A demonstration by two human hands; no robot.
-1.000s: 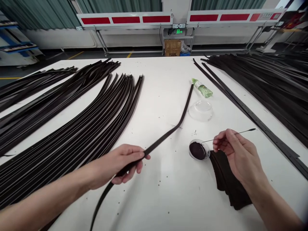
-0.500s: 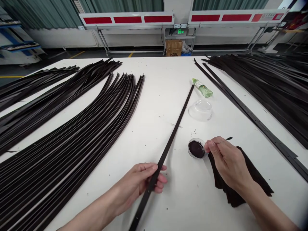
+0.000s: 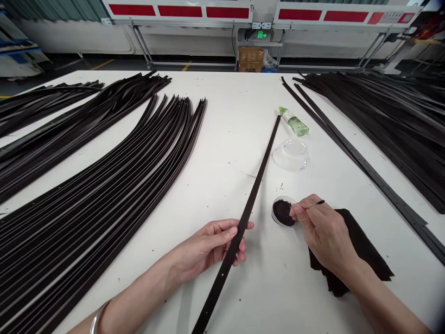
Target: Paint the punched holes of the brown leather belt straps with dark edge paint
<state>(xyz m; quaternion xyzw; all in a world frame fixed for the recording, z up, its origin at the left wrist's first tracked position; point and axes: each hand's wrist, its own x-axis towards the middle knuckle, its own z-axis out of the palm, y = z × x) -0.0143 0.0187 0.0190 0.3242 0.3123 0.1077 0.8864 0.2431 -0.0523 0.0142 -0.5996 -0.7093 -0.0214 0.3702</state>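
Wide white work desk (image 3: 236, 106) in a factory bay, w/ dark leather straps laid out in long fanned rows, big lot on the left (image 3: 86, 185) and another on the right (image 3: 375, 106), prob. spread like that so they don't stick or tangle. Two punched straps (image 3: 375, 176) lie apart from the right lot. One punched strap (image 3: 257, 183) is held btwn the rows, its far end on the desk and its near end running out of frame at the bottom. L hand (image 3: 208, 248) has fingers curled under it and thumb pressed on top, a firm pinch that seems to keep it steady and in easy reach of the R hand (image 3: 323, 232). R hand pinches a thin stick (image 3: 319, 202), fingertips right over a small round dish of dark paste (image 3: 282, 212); the stick's lower end is hidden by the fingers, so can't tell if it's touching the paste. Dark cloth (image 3: 361, 246) lies under the R wrist, its edges partly hidden. Green bottle (image 3: 294, 121) and clear plastic lid (image 3: 290, 155) sit nearby, label unreadable.
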